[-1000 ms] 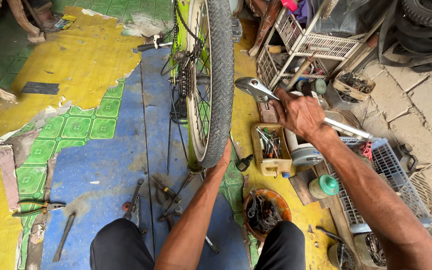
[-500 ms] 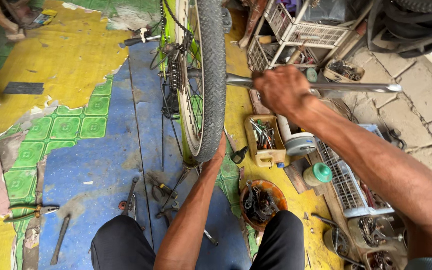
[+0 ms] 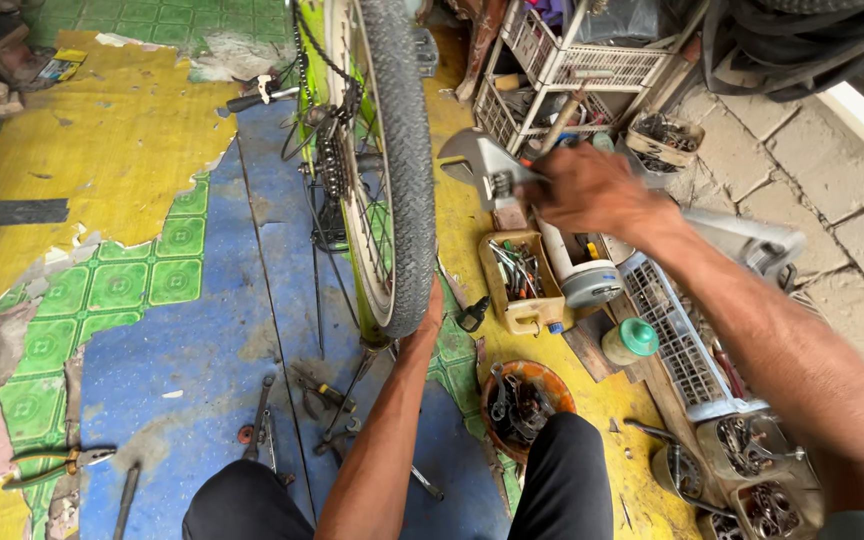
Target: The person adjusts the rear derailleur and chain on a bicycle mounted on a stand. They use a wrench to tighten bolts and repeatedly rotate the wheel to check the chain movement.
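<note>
- My right hand (image 3: 592,190) is clenched around an adjustable wrench (image 3: 487,165), head raised beside the bicycle wheel (image 3: 392,150).
- My left hand (image 3: 430,315) presses the tyre's lower edge from behind, steadying it; its fingers are hidden.

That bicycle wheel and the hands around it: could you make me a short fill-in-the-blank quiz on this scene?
1. The right hand grips a large adjustable ____.
2. The left hand presses against the wheel's black ____.
3. The small jar on the floor has a ____ lid.
4. The pliers lie on the floor mat at the person's ____ side.

Missing words: wrench; tyre; green; left
</note>
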A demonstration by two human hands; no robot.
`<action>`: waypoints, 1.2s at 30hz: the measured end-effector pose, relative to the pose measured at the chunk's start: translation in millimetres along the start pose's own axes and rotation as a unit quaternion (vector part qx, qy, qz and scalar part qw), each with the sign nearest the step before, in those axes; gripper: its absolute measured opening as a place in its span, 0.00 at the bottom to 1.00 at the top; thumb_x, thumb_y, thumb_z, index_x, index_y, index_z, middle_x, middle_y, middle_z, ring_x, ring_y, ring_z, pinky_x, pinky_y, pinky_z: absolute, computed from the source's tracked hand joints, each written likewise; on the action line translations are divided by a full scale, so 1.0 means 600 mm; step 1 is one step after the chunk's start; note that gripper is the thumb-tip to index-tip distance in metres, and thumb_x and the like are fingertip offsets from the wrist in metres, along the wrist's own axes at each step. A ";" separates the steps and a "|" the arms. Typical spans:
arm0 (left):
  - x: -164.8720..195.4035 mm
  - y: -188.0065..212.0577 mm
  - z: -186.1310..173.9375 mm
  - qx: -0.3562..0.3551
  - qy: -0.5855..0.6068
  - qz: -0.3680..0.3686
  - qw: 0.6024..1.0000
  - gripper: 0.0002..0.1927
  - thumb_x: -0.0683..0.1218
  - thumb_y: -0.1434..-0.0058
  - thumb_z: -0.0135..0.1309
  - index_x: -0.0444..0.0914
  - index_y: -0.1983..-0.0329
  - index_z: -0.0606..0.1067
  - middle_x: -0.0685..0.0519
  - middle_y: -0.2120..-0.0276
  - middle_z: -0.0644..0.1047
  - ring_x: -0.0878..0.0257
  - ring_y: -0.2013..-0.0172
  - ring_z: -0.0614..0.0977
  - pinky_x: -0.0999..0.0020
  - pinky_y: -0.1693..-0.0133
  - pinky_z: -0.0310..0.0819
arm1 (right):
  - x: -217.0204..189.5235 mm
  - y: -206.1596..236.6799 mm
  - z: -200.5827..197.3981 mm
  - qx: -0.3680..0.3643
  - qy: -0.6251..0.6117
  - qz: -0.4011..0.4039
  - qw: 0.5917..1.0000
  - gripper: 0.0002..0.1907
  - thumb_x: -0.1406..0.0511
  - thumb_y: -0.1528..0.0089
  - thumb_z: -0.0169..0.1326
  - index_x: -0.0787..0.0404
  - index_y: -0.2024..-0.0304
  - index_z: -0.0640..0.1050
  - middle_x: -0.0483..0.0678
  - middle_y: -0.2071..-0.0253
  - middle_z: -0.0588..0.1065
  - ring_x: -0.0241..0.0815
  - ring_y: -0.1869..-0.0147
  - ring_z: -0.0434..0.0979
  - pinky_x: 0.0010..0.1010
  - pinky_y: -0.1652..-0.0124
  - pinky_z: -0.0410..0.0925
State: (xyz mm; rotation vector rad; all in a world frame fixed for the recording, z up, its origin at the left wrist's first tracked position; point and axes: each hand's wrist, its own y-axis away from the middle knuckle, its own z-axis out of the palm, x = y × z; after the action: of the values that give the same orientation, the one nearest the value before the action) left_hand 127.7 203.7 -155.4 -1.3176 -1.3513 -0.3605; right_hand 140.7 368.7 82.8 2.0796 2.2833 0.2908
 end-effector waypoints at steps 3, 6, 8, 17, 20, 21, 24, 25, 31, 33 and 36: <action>-0.009 0.004 0.004 -0.021 0.018 -0.023 0.999 0.21 0.52 0.27 0.43 0.34 0.41 0.74 0.44 0.51 0.77 0.51 0.51 0.77 0.56 0.49 0.69 | 0.046 -0.011 0.073 -0.046 -0.362 0.022 0.931 0.23 0.58 0.40 0.57 0.59 0.44 0.71 0.51 0.77 0.79 0.44 0.78 0.76 0.42 0.78 0.71; -0.017 0.011 0.006 -0.041 0.036 -0.050 0.997 0.20 0.52 0.27 0.43 0.35 0.42 0.74 0.45 0.53 0.77 0.53 0.52 0.77 0.57 0.50 0.70 | 0.073 -0.022 0.179 0.020 -0.249 -0.048 0.967 0.25 0.52 0.44 0.67 0.66 0.55 0.84 0.60 0.74 0.78 0.49 0.73 0.78 0.44 0.65 0.74; -0.020 0.015 0.011 -0.044 0.063 -0.071 0.995 0.20 0.52 0.27 0.43 0.35 0.42 0.74 0.46 0.54 0.77 0.55 0.53 0.77 0.58 0.50 0.70 | 0.081 -0.048 0.233 0.168 -0.204 -0.208 0.942 0.22 0.54 0.45 0.68 0.63 0.59 0.84 0.57 0.70 0.81 0.49 0.69 0.80 0.44 0.62 0.74; -0.008 0.018 0.031 -0.020 0.174 -0.160 0.971 0.19 0.53 0.27 0.42 0.38 0.44 0.76 0.50 0.60 0.77 0.60 0.57 0.78 0.63 0.51 0.70 | 0.091 -0.206 0.278 0.153 -0.284 -0.053 0.945 0.21 0.68 0.41 0.48 0.52 0.48 0.83 0.65 0.75 0.77 0.57 0.73 0.77 0.46 0.62 0.72; -0.019 0.020 0.043 -0.015 0.190 -0.173 0.966 0.19 0.54 0.27 0.42 0.38 0.44 0.76 0.52 0.62 0.78 0.62 0.59 0.78 0.64 0.51 0.70 | 0.097 -0.272 0.267 0.335 -0.264 -0.240 0.872 0.21 0.71 0.50 0.51 0.60 0.54 0.82 0.60 0.70 0.77 0.55 0.70 0.75 0.47 0.64 0.71; -0.025 0.020 0.047 -0.009 0.198 -0.167 0.966 0.19 0.54 0.27 0.42 0.39 0.45 0.76 0.52 0.63 0.78 0.63 0.59 0.78 0.65 0.51 0.71 | 0.099 -0.289 0.265 0.296 -0.268 -0.236 0.886 0.20 0.71 0.50 0.50 0.61 0.56 0.81 0.60 0.71 0.75 0.55 0.71 0.72 0.46 0.64 0.70; -0.041 0.020 0.062 0.006 0.231 -0.153 0.961 0.16 0.51 0.27 0.43 0.39 0.46 0.77 0.53 0.64 0.76 0.64 0.61 0.76 0.66 0.53 0.70 | 0.097 -0.328 0.254 0.207 -0.289 -0.257 0.899 0.16 0.73 0.51 0.47 0.63 0.61 0.79 0.60 0.75 0.71 0.54 0.73 0.66 0.42 0.67 0.68; -0.045 0.019 0.066 0.010 0.245 -0.151 0.958 0.16 0.50 0.27 0.44 0.39 0.47 0.78 0.54 0.65 0.75 0.65 0.62 0.75 0.66 0.53 0.70 | 0.094 -0.338 0.253 0.196 -0.304 -0.283 0.888 0.16 0.73 0.52 0.47 0.63 0.62 0.77 0.59 0.75 0.71 0.52 0.74 0.66 0.41 0.68 0.67; -0.058 0.023 0.083 0.020 0.364 -0.187 0.912 0.12 0.44 0.30 0.47 0.39 0.49 0.77 0.60 0.61 0.77 0.68 0.63 0.72 0.69 0.55 0.69 | 0.081 -0.375 0.261 0.149 -0.322 -0.324 0.877 0.20 0.76 0.54 0.46 0.64 0.59 0.77 0.59 0.77 0.69 0.45 0.77 0.64 0.39 0.72 0.64; -0.062 0.025 0.086 0.008 0.349 -0.184 0.919 0.12 0.44 0.29 0.47 0.40 0.48 0.78 0.59 0.63 0.76 0.68 0.63 0.73 0.69 0.55 0.69 | 0.080 -0.383 0.269 0.142 -0.312 -0.345 0.874 0.17 0.76 0.52 0.48 0.64 0.60 0.76 0.59 0.76 0.68 0.41 0.75 0.62 0.39 0.72 0.64; -0.068 0.026 0.088 0.006 0.351 -0.177 0.919 0.12 0.44 0.28 0.47 0.40 0.47 0.78 0.59 0.63 0.76 0.68 0.62 0.73 0.69 0.55 0.69 | 0.077 -0.394 0.274 0.137 -0.311 -0.385 0.858 0.11 0.75 0.47 0.51 0.66 0.62 0.75 0.56 0.75 0.67 0.36 0.71 0.62 0.37 0.72 0.63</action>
State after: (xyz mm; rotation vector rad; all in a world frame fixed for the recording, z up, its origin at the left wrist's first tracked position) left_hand 102.8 233.0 -212.3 -0.7943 -0.9539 -0.9699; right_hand -70.9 412.7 -113.1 0.9101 2.5183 -0.6657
